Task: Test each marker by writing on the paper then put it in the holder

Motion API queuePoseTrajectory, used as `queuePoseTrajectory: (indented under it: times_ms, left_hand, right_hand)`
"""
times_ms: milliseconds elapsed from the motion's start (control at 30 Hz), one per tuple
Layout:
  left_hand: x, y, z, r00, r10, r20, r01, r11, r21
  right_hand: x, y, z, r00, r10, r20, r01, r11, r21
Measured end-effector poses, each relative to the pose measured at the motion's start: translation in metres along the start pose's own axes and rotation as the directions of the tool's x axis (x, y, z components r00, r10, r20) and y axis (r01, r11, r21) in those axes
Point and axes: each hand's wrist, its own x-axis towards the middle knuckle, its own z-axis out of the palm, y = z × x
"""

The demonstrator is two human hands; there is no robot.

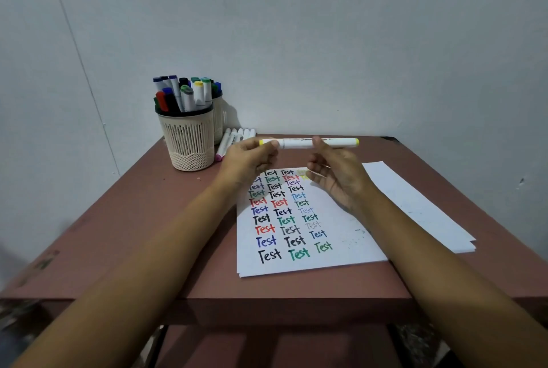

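Fingers (pixel 272 145) of our left hand (pixel 252 158) pinch the yellow marker (pixel 296 143) by one end | right hand (pixel 336 173) grips its barrel | level above our paper (pixel 350 249) | rows read "Test" | holder (pixel 189 142) back-left

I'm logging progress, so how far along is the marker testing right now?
Done: the paper shows three columns of "Test", and the holder is full of markers. In hand: left hand and right hand hold a yellow marker over the paper; a faint yellow mark suggests it is tested. Left: several loose markers lie beside the holder.
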Motion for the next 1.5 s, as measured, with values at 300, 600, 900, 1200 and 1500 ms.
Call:
queuePoseTrajectory:
  times_ms: [300,600,900,1200,1500]
  left_hand:
    - [0.003,0.029,-0.011,0.991,0.077,-0.109,-0.073,0.996,0.043]
    - [0.029,0.096,-0.038,0.884,0.465,-0.049,-0.301,0.646,0.702]
    - [0.046,0.170,-0.074,0.835,0.543,-0.096,-0.290,0.580,0.761]
    - [0.058,0.193,-0.079,0.808,0.589,-0.021,-0.299,0.441,0.846]
    - [0.058,0.155,-0.082,0.829,0.555,0.073,-0.253,0.255,0.933]
  right_hand:
    - [0.009,0.011,-0.023,0.922,-0.385,-0.046,0.214,0.603,-0.768]
    - [0.009,0.026,-0.031,0.937,-0.253,0.243,0.260,0.037,-0.965]
    - [0.006,0.025,-0.030,0.929,-0.272,0.252,0.271,0.034,-0.962]
    - [0.003,0.022,-0.027,0.939,-0.251,0.237,0.251,0.027,-0.967]
    - [0.002,0.023,-0.026,0.935,-0.262,0.238,0.251,0.017,-0.968]
